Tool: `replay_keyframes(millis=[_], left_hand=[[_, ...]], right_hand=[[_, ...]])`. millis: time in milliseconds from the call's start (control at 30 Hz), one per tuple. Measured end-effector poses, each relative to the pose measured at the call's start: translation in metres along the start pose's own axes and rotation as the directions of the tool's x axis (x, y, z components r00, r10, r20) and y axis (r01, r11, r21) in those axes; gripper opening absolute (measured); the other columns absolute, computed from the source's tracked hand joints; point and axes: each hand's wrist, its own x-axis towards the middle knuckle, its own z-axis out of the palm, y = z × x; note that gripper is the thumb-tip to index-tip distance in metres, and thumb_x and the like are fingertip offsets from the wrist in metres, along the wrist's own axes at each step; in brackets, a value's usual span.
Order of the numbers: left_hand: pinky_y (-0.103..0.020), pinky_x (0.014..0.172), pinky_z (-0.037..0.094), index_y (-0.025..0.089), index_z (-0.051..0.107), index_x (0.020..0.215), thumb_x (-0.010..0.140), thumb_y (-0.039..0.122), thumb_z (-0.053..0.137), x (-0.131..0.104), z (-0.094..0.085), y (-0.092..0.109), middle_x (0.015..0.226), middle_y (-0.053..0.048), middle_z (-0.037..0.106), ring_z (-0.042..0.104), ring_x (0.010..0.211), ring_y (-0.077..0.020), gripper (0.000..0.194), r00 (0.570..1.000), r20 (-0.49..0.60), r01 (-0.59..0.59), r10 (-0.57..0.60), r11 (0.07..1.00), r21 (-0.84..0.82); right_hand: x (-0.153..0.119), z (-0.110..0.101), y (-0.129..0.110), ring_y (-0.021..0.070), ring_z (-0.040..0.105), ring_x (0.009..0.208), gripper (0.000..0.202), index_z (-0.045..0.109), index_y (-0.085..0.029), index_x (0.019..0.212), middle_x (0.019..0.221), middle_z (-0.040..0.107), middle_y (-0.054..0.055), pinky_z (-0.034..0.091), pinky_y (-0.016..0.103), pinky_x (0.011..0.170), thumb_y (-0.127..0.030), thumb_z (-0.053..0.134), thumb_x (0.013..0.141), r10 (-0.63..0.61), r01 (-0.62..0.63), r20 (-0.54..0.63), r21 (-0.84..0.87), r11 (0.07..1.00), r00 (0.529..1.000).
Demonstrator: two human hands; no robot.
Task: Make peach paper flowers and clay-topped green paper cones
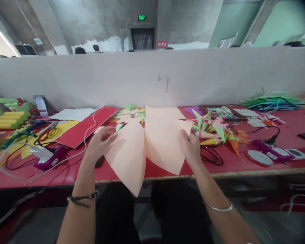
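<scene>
Paper (165,142), peach-coloured, is spreading in two pointed parts between the hands in the head view, over the red counter (226,166); its left tip is reaching past the front edge. The right hand (191,145) is pinching the right part's side, its grip closed, thumb in front. The left hand (100,142) is curling at the left part's edge; whether its grip is closing on the paper, I cannot tell. Paper cones (219,132) are lying to the right, a red panel (78,134) to the left.

Left hand (101,139) — curled; right hand (192,146) — pincer-like
</scene>
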Motion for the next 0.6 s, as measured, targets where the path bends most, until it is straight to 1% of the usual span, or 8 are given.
replay_keyframes(millis=[33,67,133,233,333,467,533,600], left_hand=[[-0.024,0.060,0.045,0.019,0.054,0.107,0.064,0.040,0.063,-0.009,-0.001,-0.005,0.081,-0.003,0.061,0.057,0.070,-0.0152,0.049,0.998,0.019,0.060,-0.059,0.995,-0.081],[-0.025,0.063,0.046,0.020,0.049,0.114,0.063,0.040,0.064,-0.020,0.001,-0.008,0.088,-0.004,0.061,0.058,0.076,-0.0159,0.057,0.994,-0.019,0.102,-0.107,0.979,-0.174],[-0.027,0.072,0.047,0.020,0.049,0.115,0.066,0.040,0.063,-0.041,0.013,-0.010,0.099,-0.006,0.061,0.058,0.087,-0.0175,0.055,0.973,-0.106,0.155,-0.204,0.923,-0.353],[-0.030,0.075,0.048,0.015,0.060,0.099,0.065,0.040,0.064,-0.061,0.042,-0.008,0.093,-0.009,0.064,0.059,0.091,-0.0219,0.042,0.945,-0.050,0.261,-0.322,0.840,-0.476],[-0.029,0.069,0.048,0.012,0.064,0.080,0.066,0.044,0.062,-0.061,0.060,-0.006,0.077,-0.008,0.066,0.061,0.080,-0.0208,0.035,0.916,-0.093,0.284,-0.389,0.797,-0.533],[-0.025,0.059,0.046,0.012,0.063,0.077,0.070,0.046,0.057,-0.049,0.058,-0.011,0.071,-0.005,0.064,0.059,0.069,-0.0167,0.035,0.905,-0.253,0.199,-0.341,0.867,-0.457],[-0.025,0.055,0.043,0.012,0.063,0.075,0.072,0.045,0.054,-0.044,0.051,-0.014,0.066,-0.005,0.062,0.058,0.066,-0.0174,0.035,0.893,-0.341,0.191,-0.294,0.933,-0.306],[-0.025,0.052,0.040,0.012,0.062,0.068,0.073,0.044,0.052,-0.040,0.045,-0.017,0.058,-0.004,0.059,0.055,0.061,-0.0175,0.034,0.886,-0.401,0.184,-0.231,0.971,-0.152]], right_hand=[[0.000,0.000,0.001,0.0182,0.056,0.077,0.034,0.061,-0.013,0.085,0.079,0.062,0.006,0.042,0.029,0.071,-0.042,0.045,0.080,0.002,-0.002,-0.027,-0.006,1.000,1.000],[-0.001,0.001,0.002,0.0186,0.056,0.077,0.035,0.061,-0.012,0.084,0.080,0.063,0.007,0.042,0.029,0.071,-0.042,0.045,0.080,0.004,-0.005,-0.056,-0.012,1.000,0.998],[-0.003,0.003,0.001,0.0195,0.056,0.078,0.035,0.062,-0.012,0.083,0.078,0.063,0.007,0.043,0.030,0.070,-0.043,0.045,0.079,0.017,-0.019,-0.099,-0.017,1.000,0.995],[-0.007,0.008,-0.003,0.0202,0.058,0.080,0.034,0.062,-0.012,0.086,0.081,0.065,0.008,0.045,0.030,0.070,-0.042,0.047,0.078,0.037,-0.033,-0.103,0.038,0.999,0.994],[-0.012,0.008,-0.006,0.0210,0.059,0.085,0.035,0.061,-0.013,0.094,0.090,0.066,0.009,0.046,0.031,0.071,-0.040,0.055,0.073,0.081,-0.079,-0.010,0.139,0.987,0.997],[-0.019,0.001,0.000,0.0242,0.061,0.081,0.036,0.063,-0.011,0.088,0.086,0.067,0.011,0.047,0.032,0.066,-0.041,0.059,0.069,0.179,-0.210,0.283,0.084,0.974,0.942],[-0.021,-0.002,0.004,0.0234,0.061,0.075,0.035,0.064,-0.010,0.080,0.077,0.067,0.010,0.046,0.032,0.063,-0.043,0.056,0.071,0.195,-0.211,0.298,0.024,0.977,0.935],[-0.020,-0.003,0.009,0.0210,0.059,0.069,0.035,0.063,-0.011,0.075,0.068,0.065,0.007,0.045,0.030,0.059,-0.044,0.051,0.074,0.181,-0.184,0.218,-0.007,0.983,0.959]])
